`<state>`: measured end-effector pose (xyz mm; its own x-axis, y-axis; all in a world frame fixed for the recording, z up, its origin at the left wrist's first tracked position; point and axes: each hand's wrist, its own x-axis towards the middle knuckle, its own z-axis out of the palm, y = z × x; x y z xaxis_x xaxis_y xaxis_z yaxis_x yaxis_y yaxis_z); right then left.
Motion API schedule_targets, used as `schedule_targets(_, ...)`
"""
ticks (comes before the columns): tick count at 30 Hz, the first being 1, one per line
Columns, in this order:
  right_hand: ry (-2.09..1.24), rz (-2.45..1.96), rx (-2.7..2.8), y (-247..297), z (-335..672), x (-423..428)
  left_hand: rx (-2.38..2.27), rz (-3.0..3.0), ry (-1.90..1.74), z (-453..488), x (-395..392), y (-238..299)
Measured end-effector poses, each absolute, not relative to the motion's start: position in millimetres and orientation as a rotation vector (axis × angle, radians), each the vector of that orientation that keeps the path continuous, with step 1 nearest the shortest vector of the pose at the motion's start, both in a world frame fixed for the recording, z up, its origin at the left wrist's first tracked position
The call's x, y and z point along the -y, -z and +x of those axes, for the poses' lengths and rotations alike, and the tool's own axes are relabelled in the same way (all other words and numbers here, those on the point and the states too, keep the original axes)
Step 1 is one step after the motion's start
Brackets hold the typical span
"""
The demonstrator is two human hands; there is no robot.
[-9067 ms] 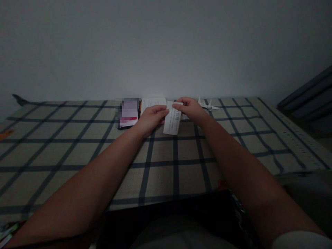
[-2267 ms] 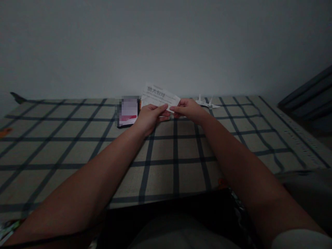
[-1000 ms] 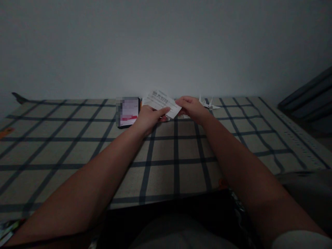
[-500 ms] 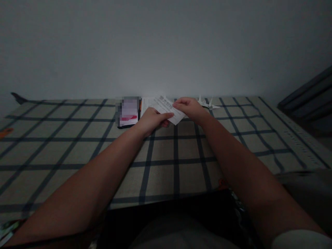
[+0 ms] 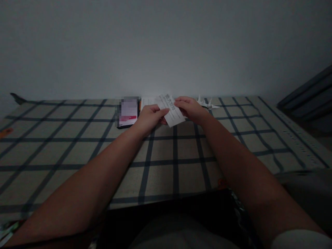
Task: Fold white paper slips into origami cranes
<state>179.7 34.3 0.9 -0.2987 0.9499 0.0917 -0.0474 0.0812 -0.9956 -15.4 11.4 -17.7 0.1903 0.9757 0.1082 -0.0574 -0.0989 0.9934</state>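
A printed sheet of paper (image 5: 173,117) is held up over the far part of the table, tilted, its edges slanting. My left hand (image 5: 151,117) pinches its left side, thumb on the printed face and fingers behind. On the opposite side my right hand (image 5: 190,108) has its fingertips closed at the paper's right edge. Just right of that hand lies a folded white paper crane (image 5: 210,104). Left of my left hand is a phone (image 5: 129,112) with a lit, partly blurred screen. More white paper (image 5: 148,101) lies behind my left hand, mostly covered.
A checked cloth (image 5: 124,152) covers the table, which meets a plain wall (image 5: 166,48) at the back. An orange-handled thing (image 5: 5,132) lies at the left edge. Dark striped fabric (image 5: 311,100) hangs at the right.
The paper has turned clockwise between my hands, so its lower corner now points further down and left. My left hand has shifted slightly left and up; the right has barely moved.
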Motion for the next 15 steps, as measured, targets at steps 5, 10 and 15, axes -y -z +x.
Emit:
schedule_targets(5, -1.277, -0.978, 1.487, -1.9, 178.3, -32.2, -1.020, 1.295, -1.126, -13.0, -7.7, 13.9)
schedule_targets(10, -1.245, -0.996, 1.499, 1.0, 180.2, -34.5, -1.028, 1.244, -1.258, -12.2, -8.0, 10.0)
schedule_targets(15, -1.318, -0.974, 1.472, 1.7, 179.9, -35.0, -0.995, 1.282, -1.295, -14.9, -12.1, 13.6)
